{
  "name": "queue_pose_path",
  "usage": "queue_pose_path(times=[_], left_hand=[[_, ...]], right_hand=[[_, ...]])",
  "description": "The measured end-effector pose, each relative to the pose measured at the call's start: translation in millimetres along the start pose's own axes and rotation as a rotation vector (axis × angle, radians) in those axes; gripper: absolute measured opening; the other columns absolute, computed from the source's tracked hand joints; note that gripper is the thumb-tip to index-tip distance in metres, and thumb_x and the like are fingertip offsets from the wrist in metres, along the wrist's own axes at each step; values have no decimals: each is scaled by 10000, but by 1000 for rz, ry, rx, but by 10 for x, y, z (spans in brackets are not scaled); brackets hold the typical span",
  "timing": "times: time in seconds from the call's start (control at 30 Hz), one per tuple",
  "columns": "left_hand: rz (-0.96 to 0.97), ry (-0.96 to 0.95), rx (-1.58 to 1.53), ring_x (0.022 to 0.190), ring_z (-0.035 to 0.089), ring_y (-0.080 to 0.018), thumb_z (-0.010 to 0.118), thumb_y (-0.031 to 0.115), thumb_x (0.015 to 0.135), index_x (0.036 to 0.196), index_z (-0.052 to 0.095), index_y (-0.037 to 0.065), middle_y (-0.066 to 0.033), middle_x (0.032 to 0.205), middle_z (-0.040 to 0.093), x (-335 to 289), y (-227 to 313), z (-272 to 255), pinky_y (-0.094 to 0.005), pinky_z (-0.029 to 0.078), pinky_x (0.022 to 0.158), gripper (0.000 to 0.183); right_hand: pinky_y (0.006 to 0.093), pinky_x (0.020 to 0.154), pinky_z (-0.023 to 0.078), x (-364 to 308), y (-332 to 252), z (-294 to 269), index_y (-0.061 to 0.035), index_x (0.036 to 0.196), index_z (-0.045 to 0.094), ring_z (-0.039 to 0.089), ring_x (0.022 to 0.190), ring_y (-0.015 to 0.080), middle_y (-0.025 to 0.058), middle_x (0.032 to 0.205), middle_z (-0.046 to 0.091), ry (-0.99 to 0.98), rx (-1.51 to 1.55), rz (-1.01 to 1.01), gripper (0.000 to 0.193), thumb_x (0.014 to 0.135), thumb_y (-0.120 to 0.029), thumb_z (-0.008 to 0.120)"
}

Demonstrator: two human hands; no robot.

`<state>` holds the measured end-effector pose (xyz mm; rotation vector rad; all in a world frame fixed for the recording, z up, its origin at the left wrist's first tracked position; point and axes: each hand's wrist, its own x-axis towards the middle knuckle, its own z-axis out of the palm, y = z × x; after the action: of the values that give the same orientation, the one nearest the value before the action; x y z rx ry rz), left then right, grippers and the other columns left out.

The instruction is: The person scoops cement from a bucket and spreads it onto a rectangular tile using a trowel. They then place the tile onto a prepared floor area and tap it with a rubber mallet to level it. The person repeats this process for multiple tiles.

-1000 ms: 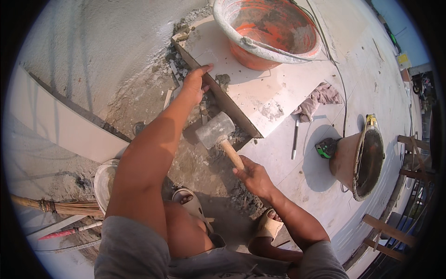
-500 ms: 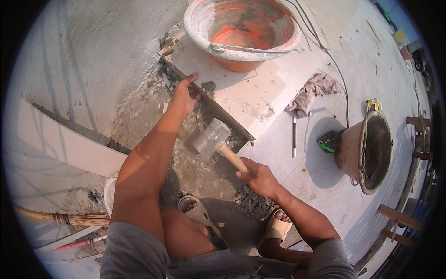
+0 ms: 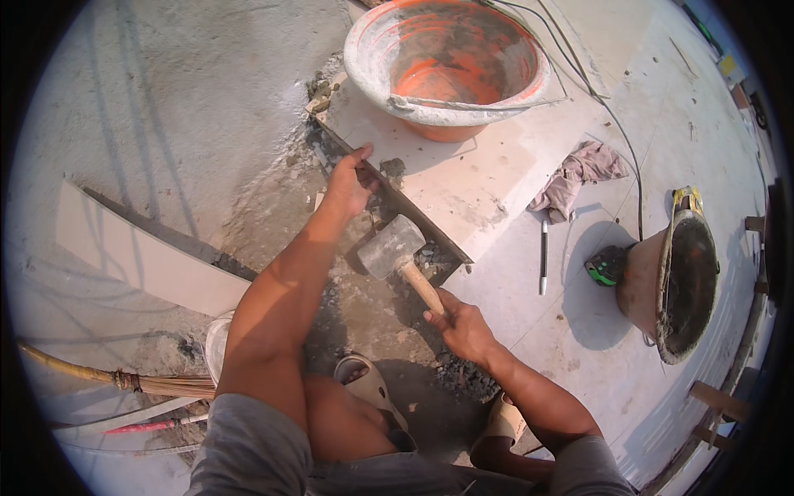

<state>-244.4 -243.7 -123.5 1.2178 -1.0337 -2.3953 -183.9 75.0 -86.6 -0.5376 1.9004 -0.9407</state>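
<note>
My right hand (image 3: 465,329) is closed around the pale wooden handle (image 3: 423,291) of a grey, block-headed mallet (image 3: 403,262), in the middle of the frame. I hold it fairly far from the head, probably so the heavy end can swing while my knuckles keep away from the work. The head hangs just beside the near edge of a pale, flat, rectangular slab (image 3: 463,198), which lies across the upper middle.

My left hand (image 3: 351,186) is at that slab's dark edge, upper centre, with the fingers partly spread; I cannot tell whether they pinch it or merely rest there. Either way, I judge the touch serves to steady the edge or feel its position, well apart from the mallet.

A round orange bucket caked with grey residue (image 3: 442,78) stands on the slab at the top of the frame; its weight perhaps helps keep the slab down. Below the edge runs a strip of rough grey-brown ground (image 3: 380,318), with a heap of dark rubble (image 3: 463,379) lower centre. My beige sandal (image 3: 374,388) is planted near it, probably for balance while I reach forward.

To the right, a crumpled pinkish cloth (image 3: 579,178), a slim black-and-white pen (image 3: 543,256) and a black-and-green tape measure (image 3: 608,264) lie outside the mallet's path, likely for easy reach. The tape measure sits right beside a dull brownish bucket (image 3: 641,277).
</note>
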Motion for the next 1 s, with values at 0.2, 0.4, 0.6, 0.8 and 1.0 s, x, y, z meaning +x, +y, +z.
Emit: queue_pose_path(times=[0.2,0.4,0.6,0.8,1.0], left_hand=[[9,9,25,757,454,-199,792,267,745,837,471,135,-31,799,439,-54,71,18,-355,428,663,359],[42,12,30,666,419,-185,800,273,740,742,435,152,-20,720,400,-58,86,19,-353,409,611,384],[-9,40,8,701,425,-175,808,267,738,684,437,174,1,719,416,-45,34,103,-353,408,645,386],[22,-40,7,895,458,-249,782,228,757,796,451,125,-54,895,451,151,34,-119,-412,389,866,349],[53,-84,-47,990,487,-275,760,196,781,873,500,82,-92,993,494,105,-6,11,-432,395,906,298]], right_hand=[[487,782,503,-68,-29,132,-55,1389,440,649,883,447,268,884,666,-169,-138,-73,521,953,-303,584],[453,748,502,-53,-50,173,-28,1335,489,666,859,405,269,904,655,-111,-93,-50,499,938,-295,628],[538,763,493,-84,123,163,-71,1331,453,635,871,469,261,864,663,-102,-101,-52,455,957,-304,565],[536,789,496,-58,186,-40,-65,1313,484,631,879,474,273,878,664,-109,-108,-76,438,945,-284,578],[515,799,501,-79,184,31,-61,1336,492,635,899,463,278,910,666,-77,-58,21,462,942,-283,587]])
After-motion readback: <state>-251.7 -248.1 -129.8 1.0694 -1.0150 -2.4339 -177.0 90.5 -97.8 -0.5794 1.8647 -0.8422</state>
